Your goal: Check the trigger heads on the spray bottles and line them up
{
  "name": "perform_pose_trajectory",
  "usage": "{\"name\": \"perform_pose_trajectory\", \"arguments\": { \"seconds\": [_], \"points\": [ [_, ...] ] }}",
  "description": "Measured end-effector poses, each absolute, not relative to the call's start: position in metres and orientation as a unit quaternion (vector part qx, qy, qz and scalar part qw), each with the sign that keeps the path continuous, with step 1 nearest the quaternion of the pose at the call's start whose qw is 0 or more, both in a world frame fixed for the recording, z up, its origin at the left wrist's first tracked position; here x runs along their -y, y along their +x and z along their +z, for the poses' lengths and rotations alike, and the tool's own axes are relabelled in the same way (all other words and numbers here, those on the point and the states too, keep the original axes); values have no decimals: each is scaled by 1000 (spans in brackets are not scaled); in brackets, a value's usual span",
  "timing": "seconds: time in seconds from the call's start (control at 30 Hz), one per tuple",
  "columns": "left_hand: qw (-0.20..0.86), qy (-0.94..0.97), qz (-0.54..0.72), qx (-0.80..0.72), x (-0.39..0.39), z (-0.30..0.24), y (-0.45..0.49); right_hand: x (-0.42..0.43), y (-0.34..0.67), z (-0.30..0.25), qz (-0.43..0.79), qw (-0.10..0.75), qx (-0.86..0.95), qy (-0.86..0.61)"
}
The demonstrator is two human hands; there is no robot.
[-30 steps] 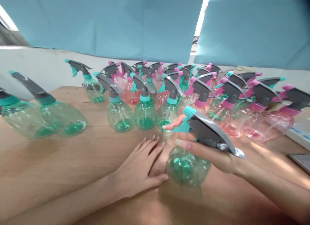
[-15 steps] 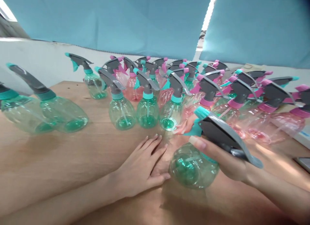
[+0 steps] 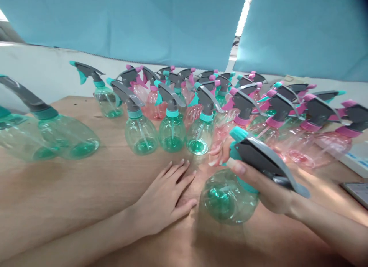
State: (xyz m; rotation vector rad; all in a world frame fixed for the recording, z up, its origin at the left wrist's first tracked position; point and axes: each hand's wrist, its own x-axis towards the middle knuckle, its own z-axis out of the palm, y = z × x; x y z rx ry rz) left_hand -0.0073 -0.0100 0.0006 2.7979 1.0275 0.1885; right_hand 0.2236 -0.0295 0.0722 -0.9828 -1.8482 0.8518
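My right hand is closed around the neck and trigger of a green spray bottle. The bottle is held tilted, with its teal nozzle pointing up and left and its base toward me. My fingers curl over the trigger and mostly hide it, while the thumb lies along the near side of the grey head. Flat on the wooden table rests my left hand, palm down with fingers spread, holding nothing. Just beyond its fingertips stand upright green spray bottles, among them one with a teal collar.
Two more green bottles stand at the left. Pink spray bottles crowd the back and right, mixed with green ones. At the right edge lie a dark-edged flat device and a white box. Blue curtains hang behind the table.
My right fingers have curled in over the trigger, which shows less now. The left hand stays flat in about the same place. The view has shifted slightly to the right.
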Motion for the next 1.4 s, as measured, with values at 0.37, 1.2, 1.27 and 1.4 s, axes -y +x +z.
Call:
{"name": "perform_pose_trajectory", "arguments": {
  "seconds": [0.37,1.2,1.27,1.4],
  "points": [
    [29,922,80,-378,10,-6,-7,28,220,69,432,445,700,-355],
    [17,928,101,-357,9,-6,-8,29,220,72,439,440,701,-350],
    [17,928,110,-355,9,-5,-8,28,220,73,440,424,706,-359],
    [25,927,114,-357,9,-4,-8,28,219,76,434,419,705,-372]
  ]
}}
